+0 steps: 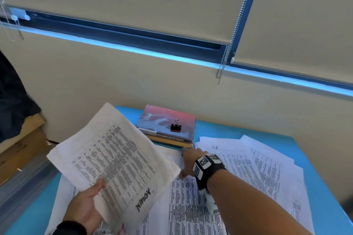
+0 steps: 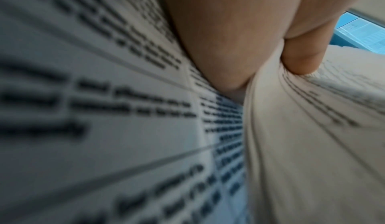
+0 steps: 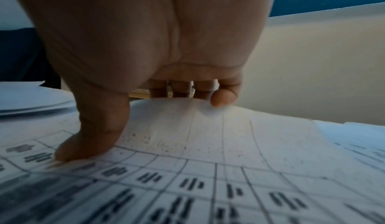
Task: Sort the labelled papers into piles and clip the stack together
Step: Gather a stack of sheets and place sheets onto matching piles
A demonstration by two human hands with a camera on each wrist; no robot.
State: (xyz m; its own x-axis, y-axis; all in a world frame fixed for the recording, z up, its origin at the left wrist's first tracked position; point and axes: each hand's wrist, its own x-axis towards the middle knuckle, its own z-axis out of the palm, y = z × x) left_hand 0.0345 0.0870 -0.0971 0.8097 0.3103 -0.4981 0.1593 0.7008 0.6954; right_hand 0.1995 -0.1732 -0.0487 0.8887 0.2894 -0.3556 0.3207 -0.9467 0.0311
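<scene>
- While seen from the head: left hand (image 1: 84,204) grasping a raised sheaf of papers (image 1: 112,158); right hand (image 1: 191,160) spread flat on sheets (image 1: 191,206) covering the blue table (image 1: 305,158); binder clip (image 1: 176,125) atop a book (image 1: 166,124).
- Left wrist: thumb (image 2: 302,59) pinching the sheaf.
- Right wrist: thumb (image 3: 89,137) and fingertips (image 3: 224,98) pressing a printed sheet (image 3: 208,145), fingers extended.
</scene>
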